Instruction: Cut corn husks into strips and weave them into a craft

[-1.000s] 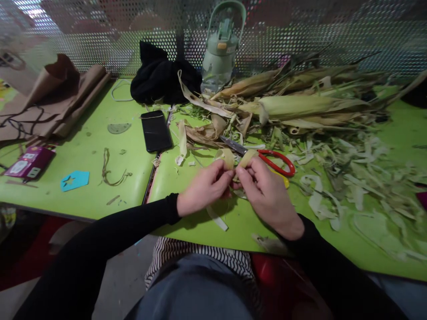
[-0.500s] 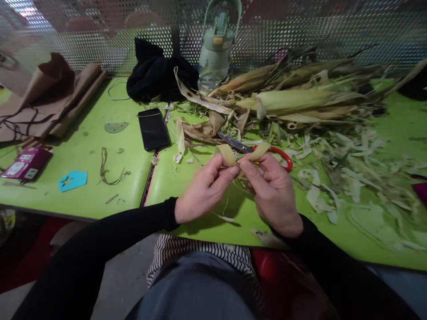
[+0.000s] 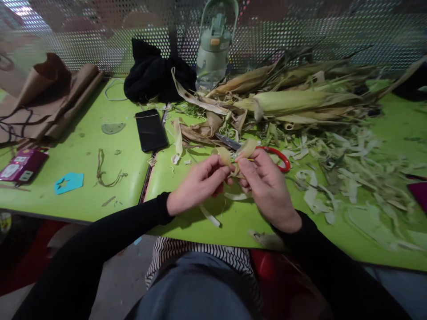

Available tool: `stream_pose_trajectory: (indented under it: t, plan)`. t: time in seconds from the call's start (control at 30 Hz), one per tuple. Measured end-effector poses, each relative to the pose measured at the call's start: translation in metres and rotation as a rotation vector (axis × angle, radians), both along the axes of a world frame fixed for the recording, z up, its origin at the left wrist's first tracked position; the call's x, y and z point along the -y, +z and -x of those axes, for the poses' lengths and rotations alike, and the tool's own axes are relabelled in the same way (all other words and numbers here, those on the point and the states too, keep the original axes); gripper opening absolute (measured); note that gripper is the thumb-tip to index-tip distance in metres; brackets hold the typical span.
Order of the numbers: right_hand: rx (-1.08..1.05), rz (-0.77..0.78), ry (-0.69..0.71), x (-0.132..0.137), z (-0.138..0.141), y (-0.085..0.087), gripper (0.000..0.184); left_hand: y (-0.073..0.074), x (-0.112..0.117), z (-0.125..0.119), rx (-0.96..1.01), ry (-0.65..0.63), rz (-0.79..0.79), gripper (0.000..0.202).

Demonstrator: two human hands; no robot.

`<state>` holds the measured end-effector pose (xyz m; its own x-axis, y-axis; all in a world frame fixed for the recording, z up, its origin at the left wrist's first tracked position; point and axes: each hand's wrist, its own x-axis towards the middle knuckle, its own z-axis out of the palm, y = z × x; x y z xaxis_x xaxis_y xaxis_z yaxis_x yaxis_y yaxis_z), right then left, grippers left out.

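Observation:
Both my hands meet just above the green table (image 3: 100, 195), fingers pinched on a pale yellow strip of corn husk (image 3: 235, 153). My left hand (image 3: 198, 184) grips the strip's left end, which curls up above the fingertips. My right hand (image 3: 267, 189) grips the right end, thumb and fingers pressed together. A loose husk strip (image 3: 210, 216) hangs or lies below my left hand. Red-handled scissors (image 3: 267, 153) lie on the table just behind my right hand, partly hidden by it.
Unhusked corn cobs (image 3: 287, 100) and dry husks are piled at the back. Husk scraps (image 3: 347, 178) litter the right side. A black phone (image 3: 151, 130), a dark cloth (image 3: 155, 75), a green bottle (image 3: 215, 49), brown paper bags (image 3: 50, 98), a blue tag (image 3: 68, 183) and a purple packet (image 3: 22, 163) lie left.
My hands stayed together over the table; the husk ends above my fingers have shifted and curled in more tightly. A loose strip again shows below my left hand.

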<state>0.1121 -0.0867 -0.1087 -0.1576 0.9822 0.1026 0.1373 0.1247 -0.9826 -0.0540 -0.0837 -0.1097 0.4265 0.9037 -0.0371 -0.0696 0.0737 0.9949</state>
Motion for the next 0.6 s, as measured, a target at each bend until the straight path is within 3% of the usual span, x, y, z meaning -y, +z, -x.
stream_pose_trajectory:
  t: [0.1, 0.23, 0.37, 0.6]
  plan:
    - [0.123, -0.011, 0.048, -0.002, -0.006, 0.000, 0.022, -0.004, -0.007, 0.003, -0.028, -0.017, -0.048, 0.018]
    - [0.249, -0.108, 0.038, -0.001, -0.006, -0.001, 0.015, -0.003, -0.006, 0.000, -0.021, -0.054, 0.023, 0.016]
    - [0.098, -0.087, 0.034, 0.004, 0.000, 0.000, 0.012, 0.005, 0.004, -0.006, 0.052, 0.019, 0.042, 0.015]
    - [-0.191, -0.014, 0.041, 0.012, 0.010, -0.001, 0.018, 0.009, 0.014, -0.011, 0.146, 0.019, 0.111, 0.038]
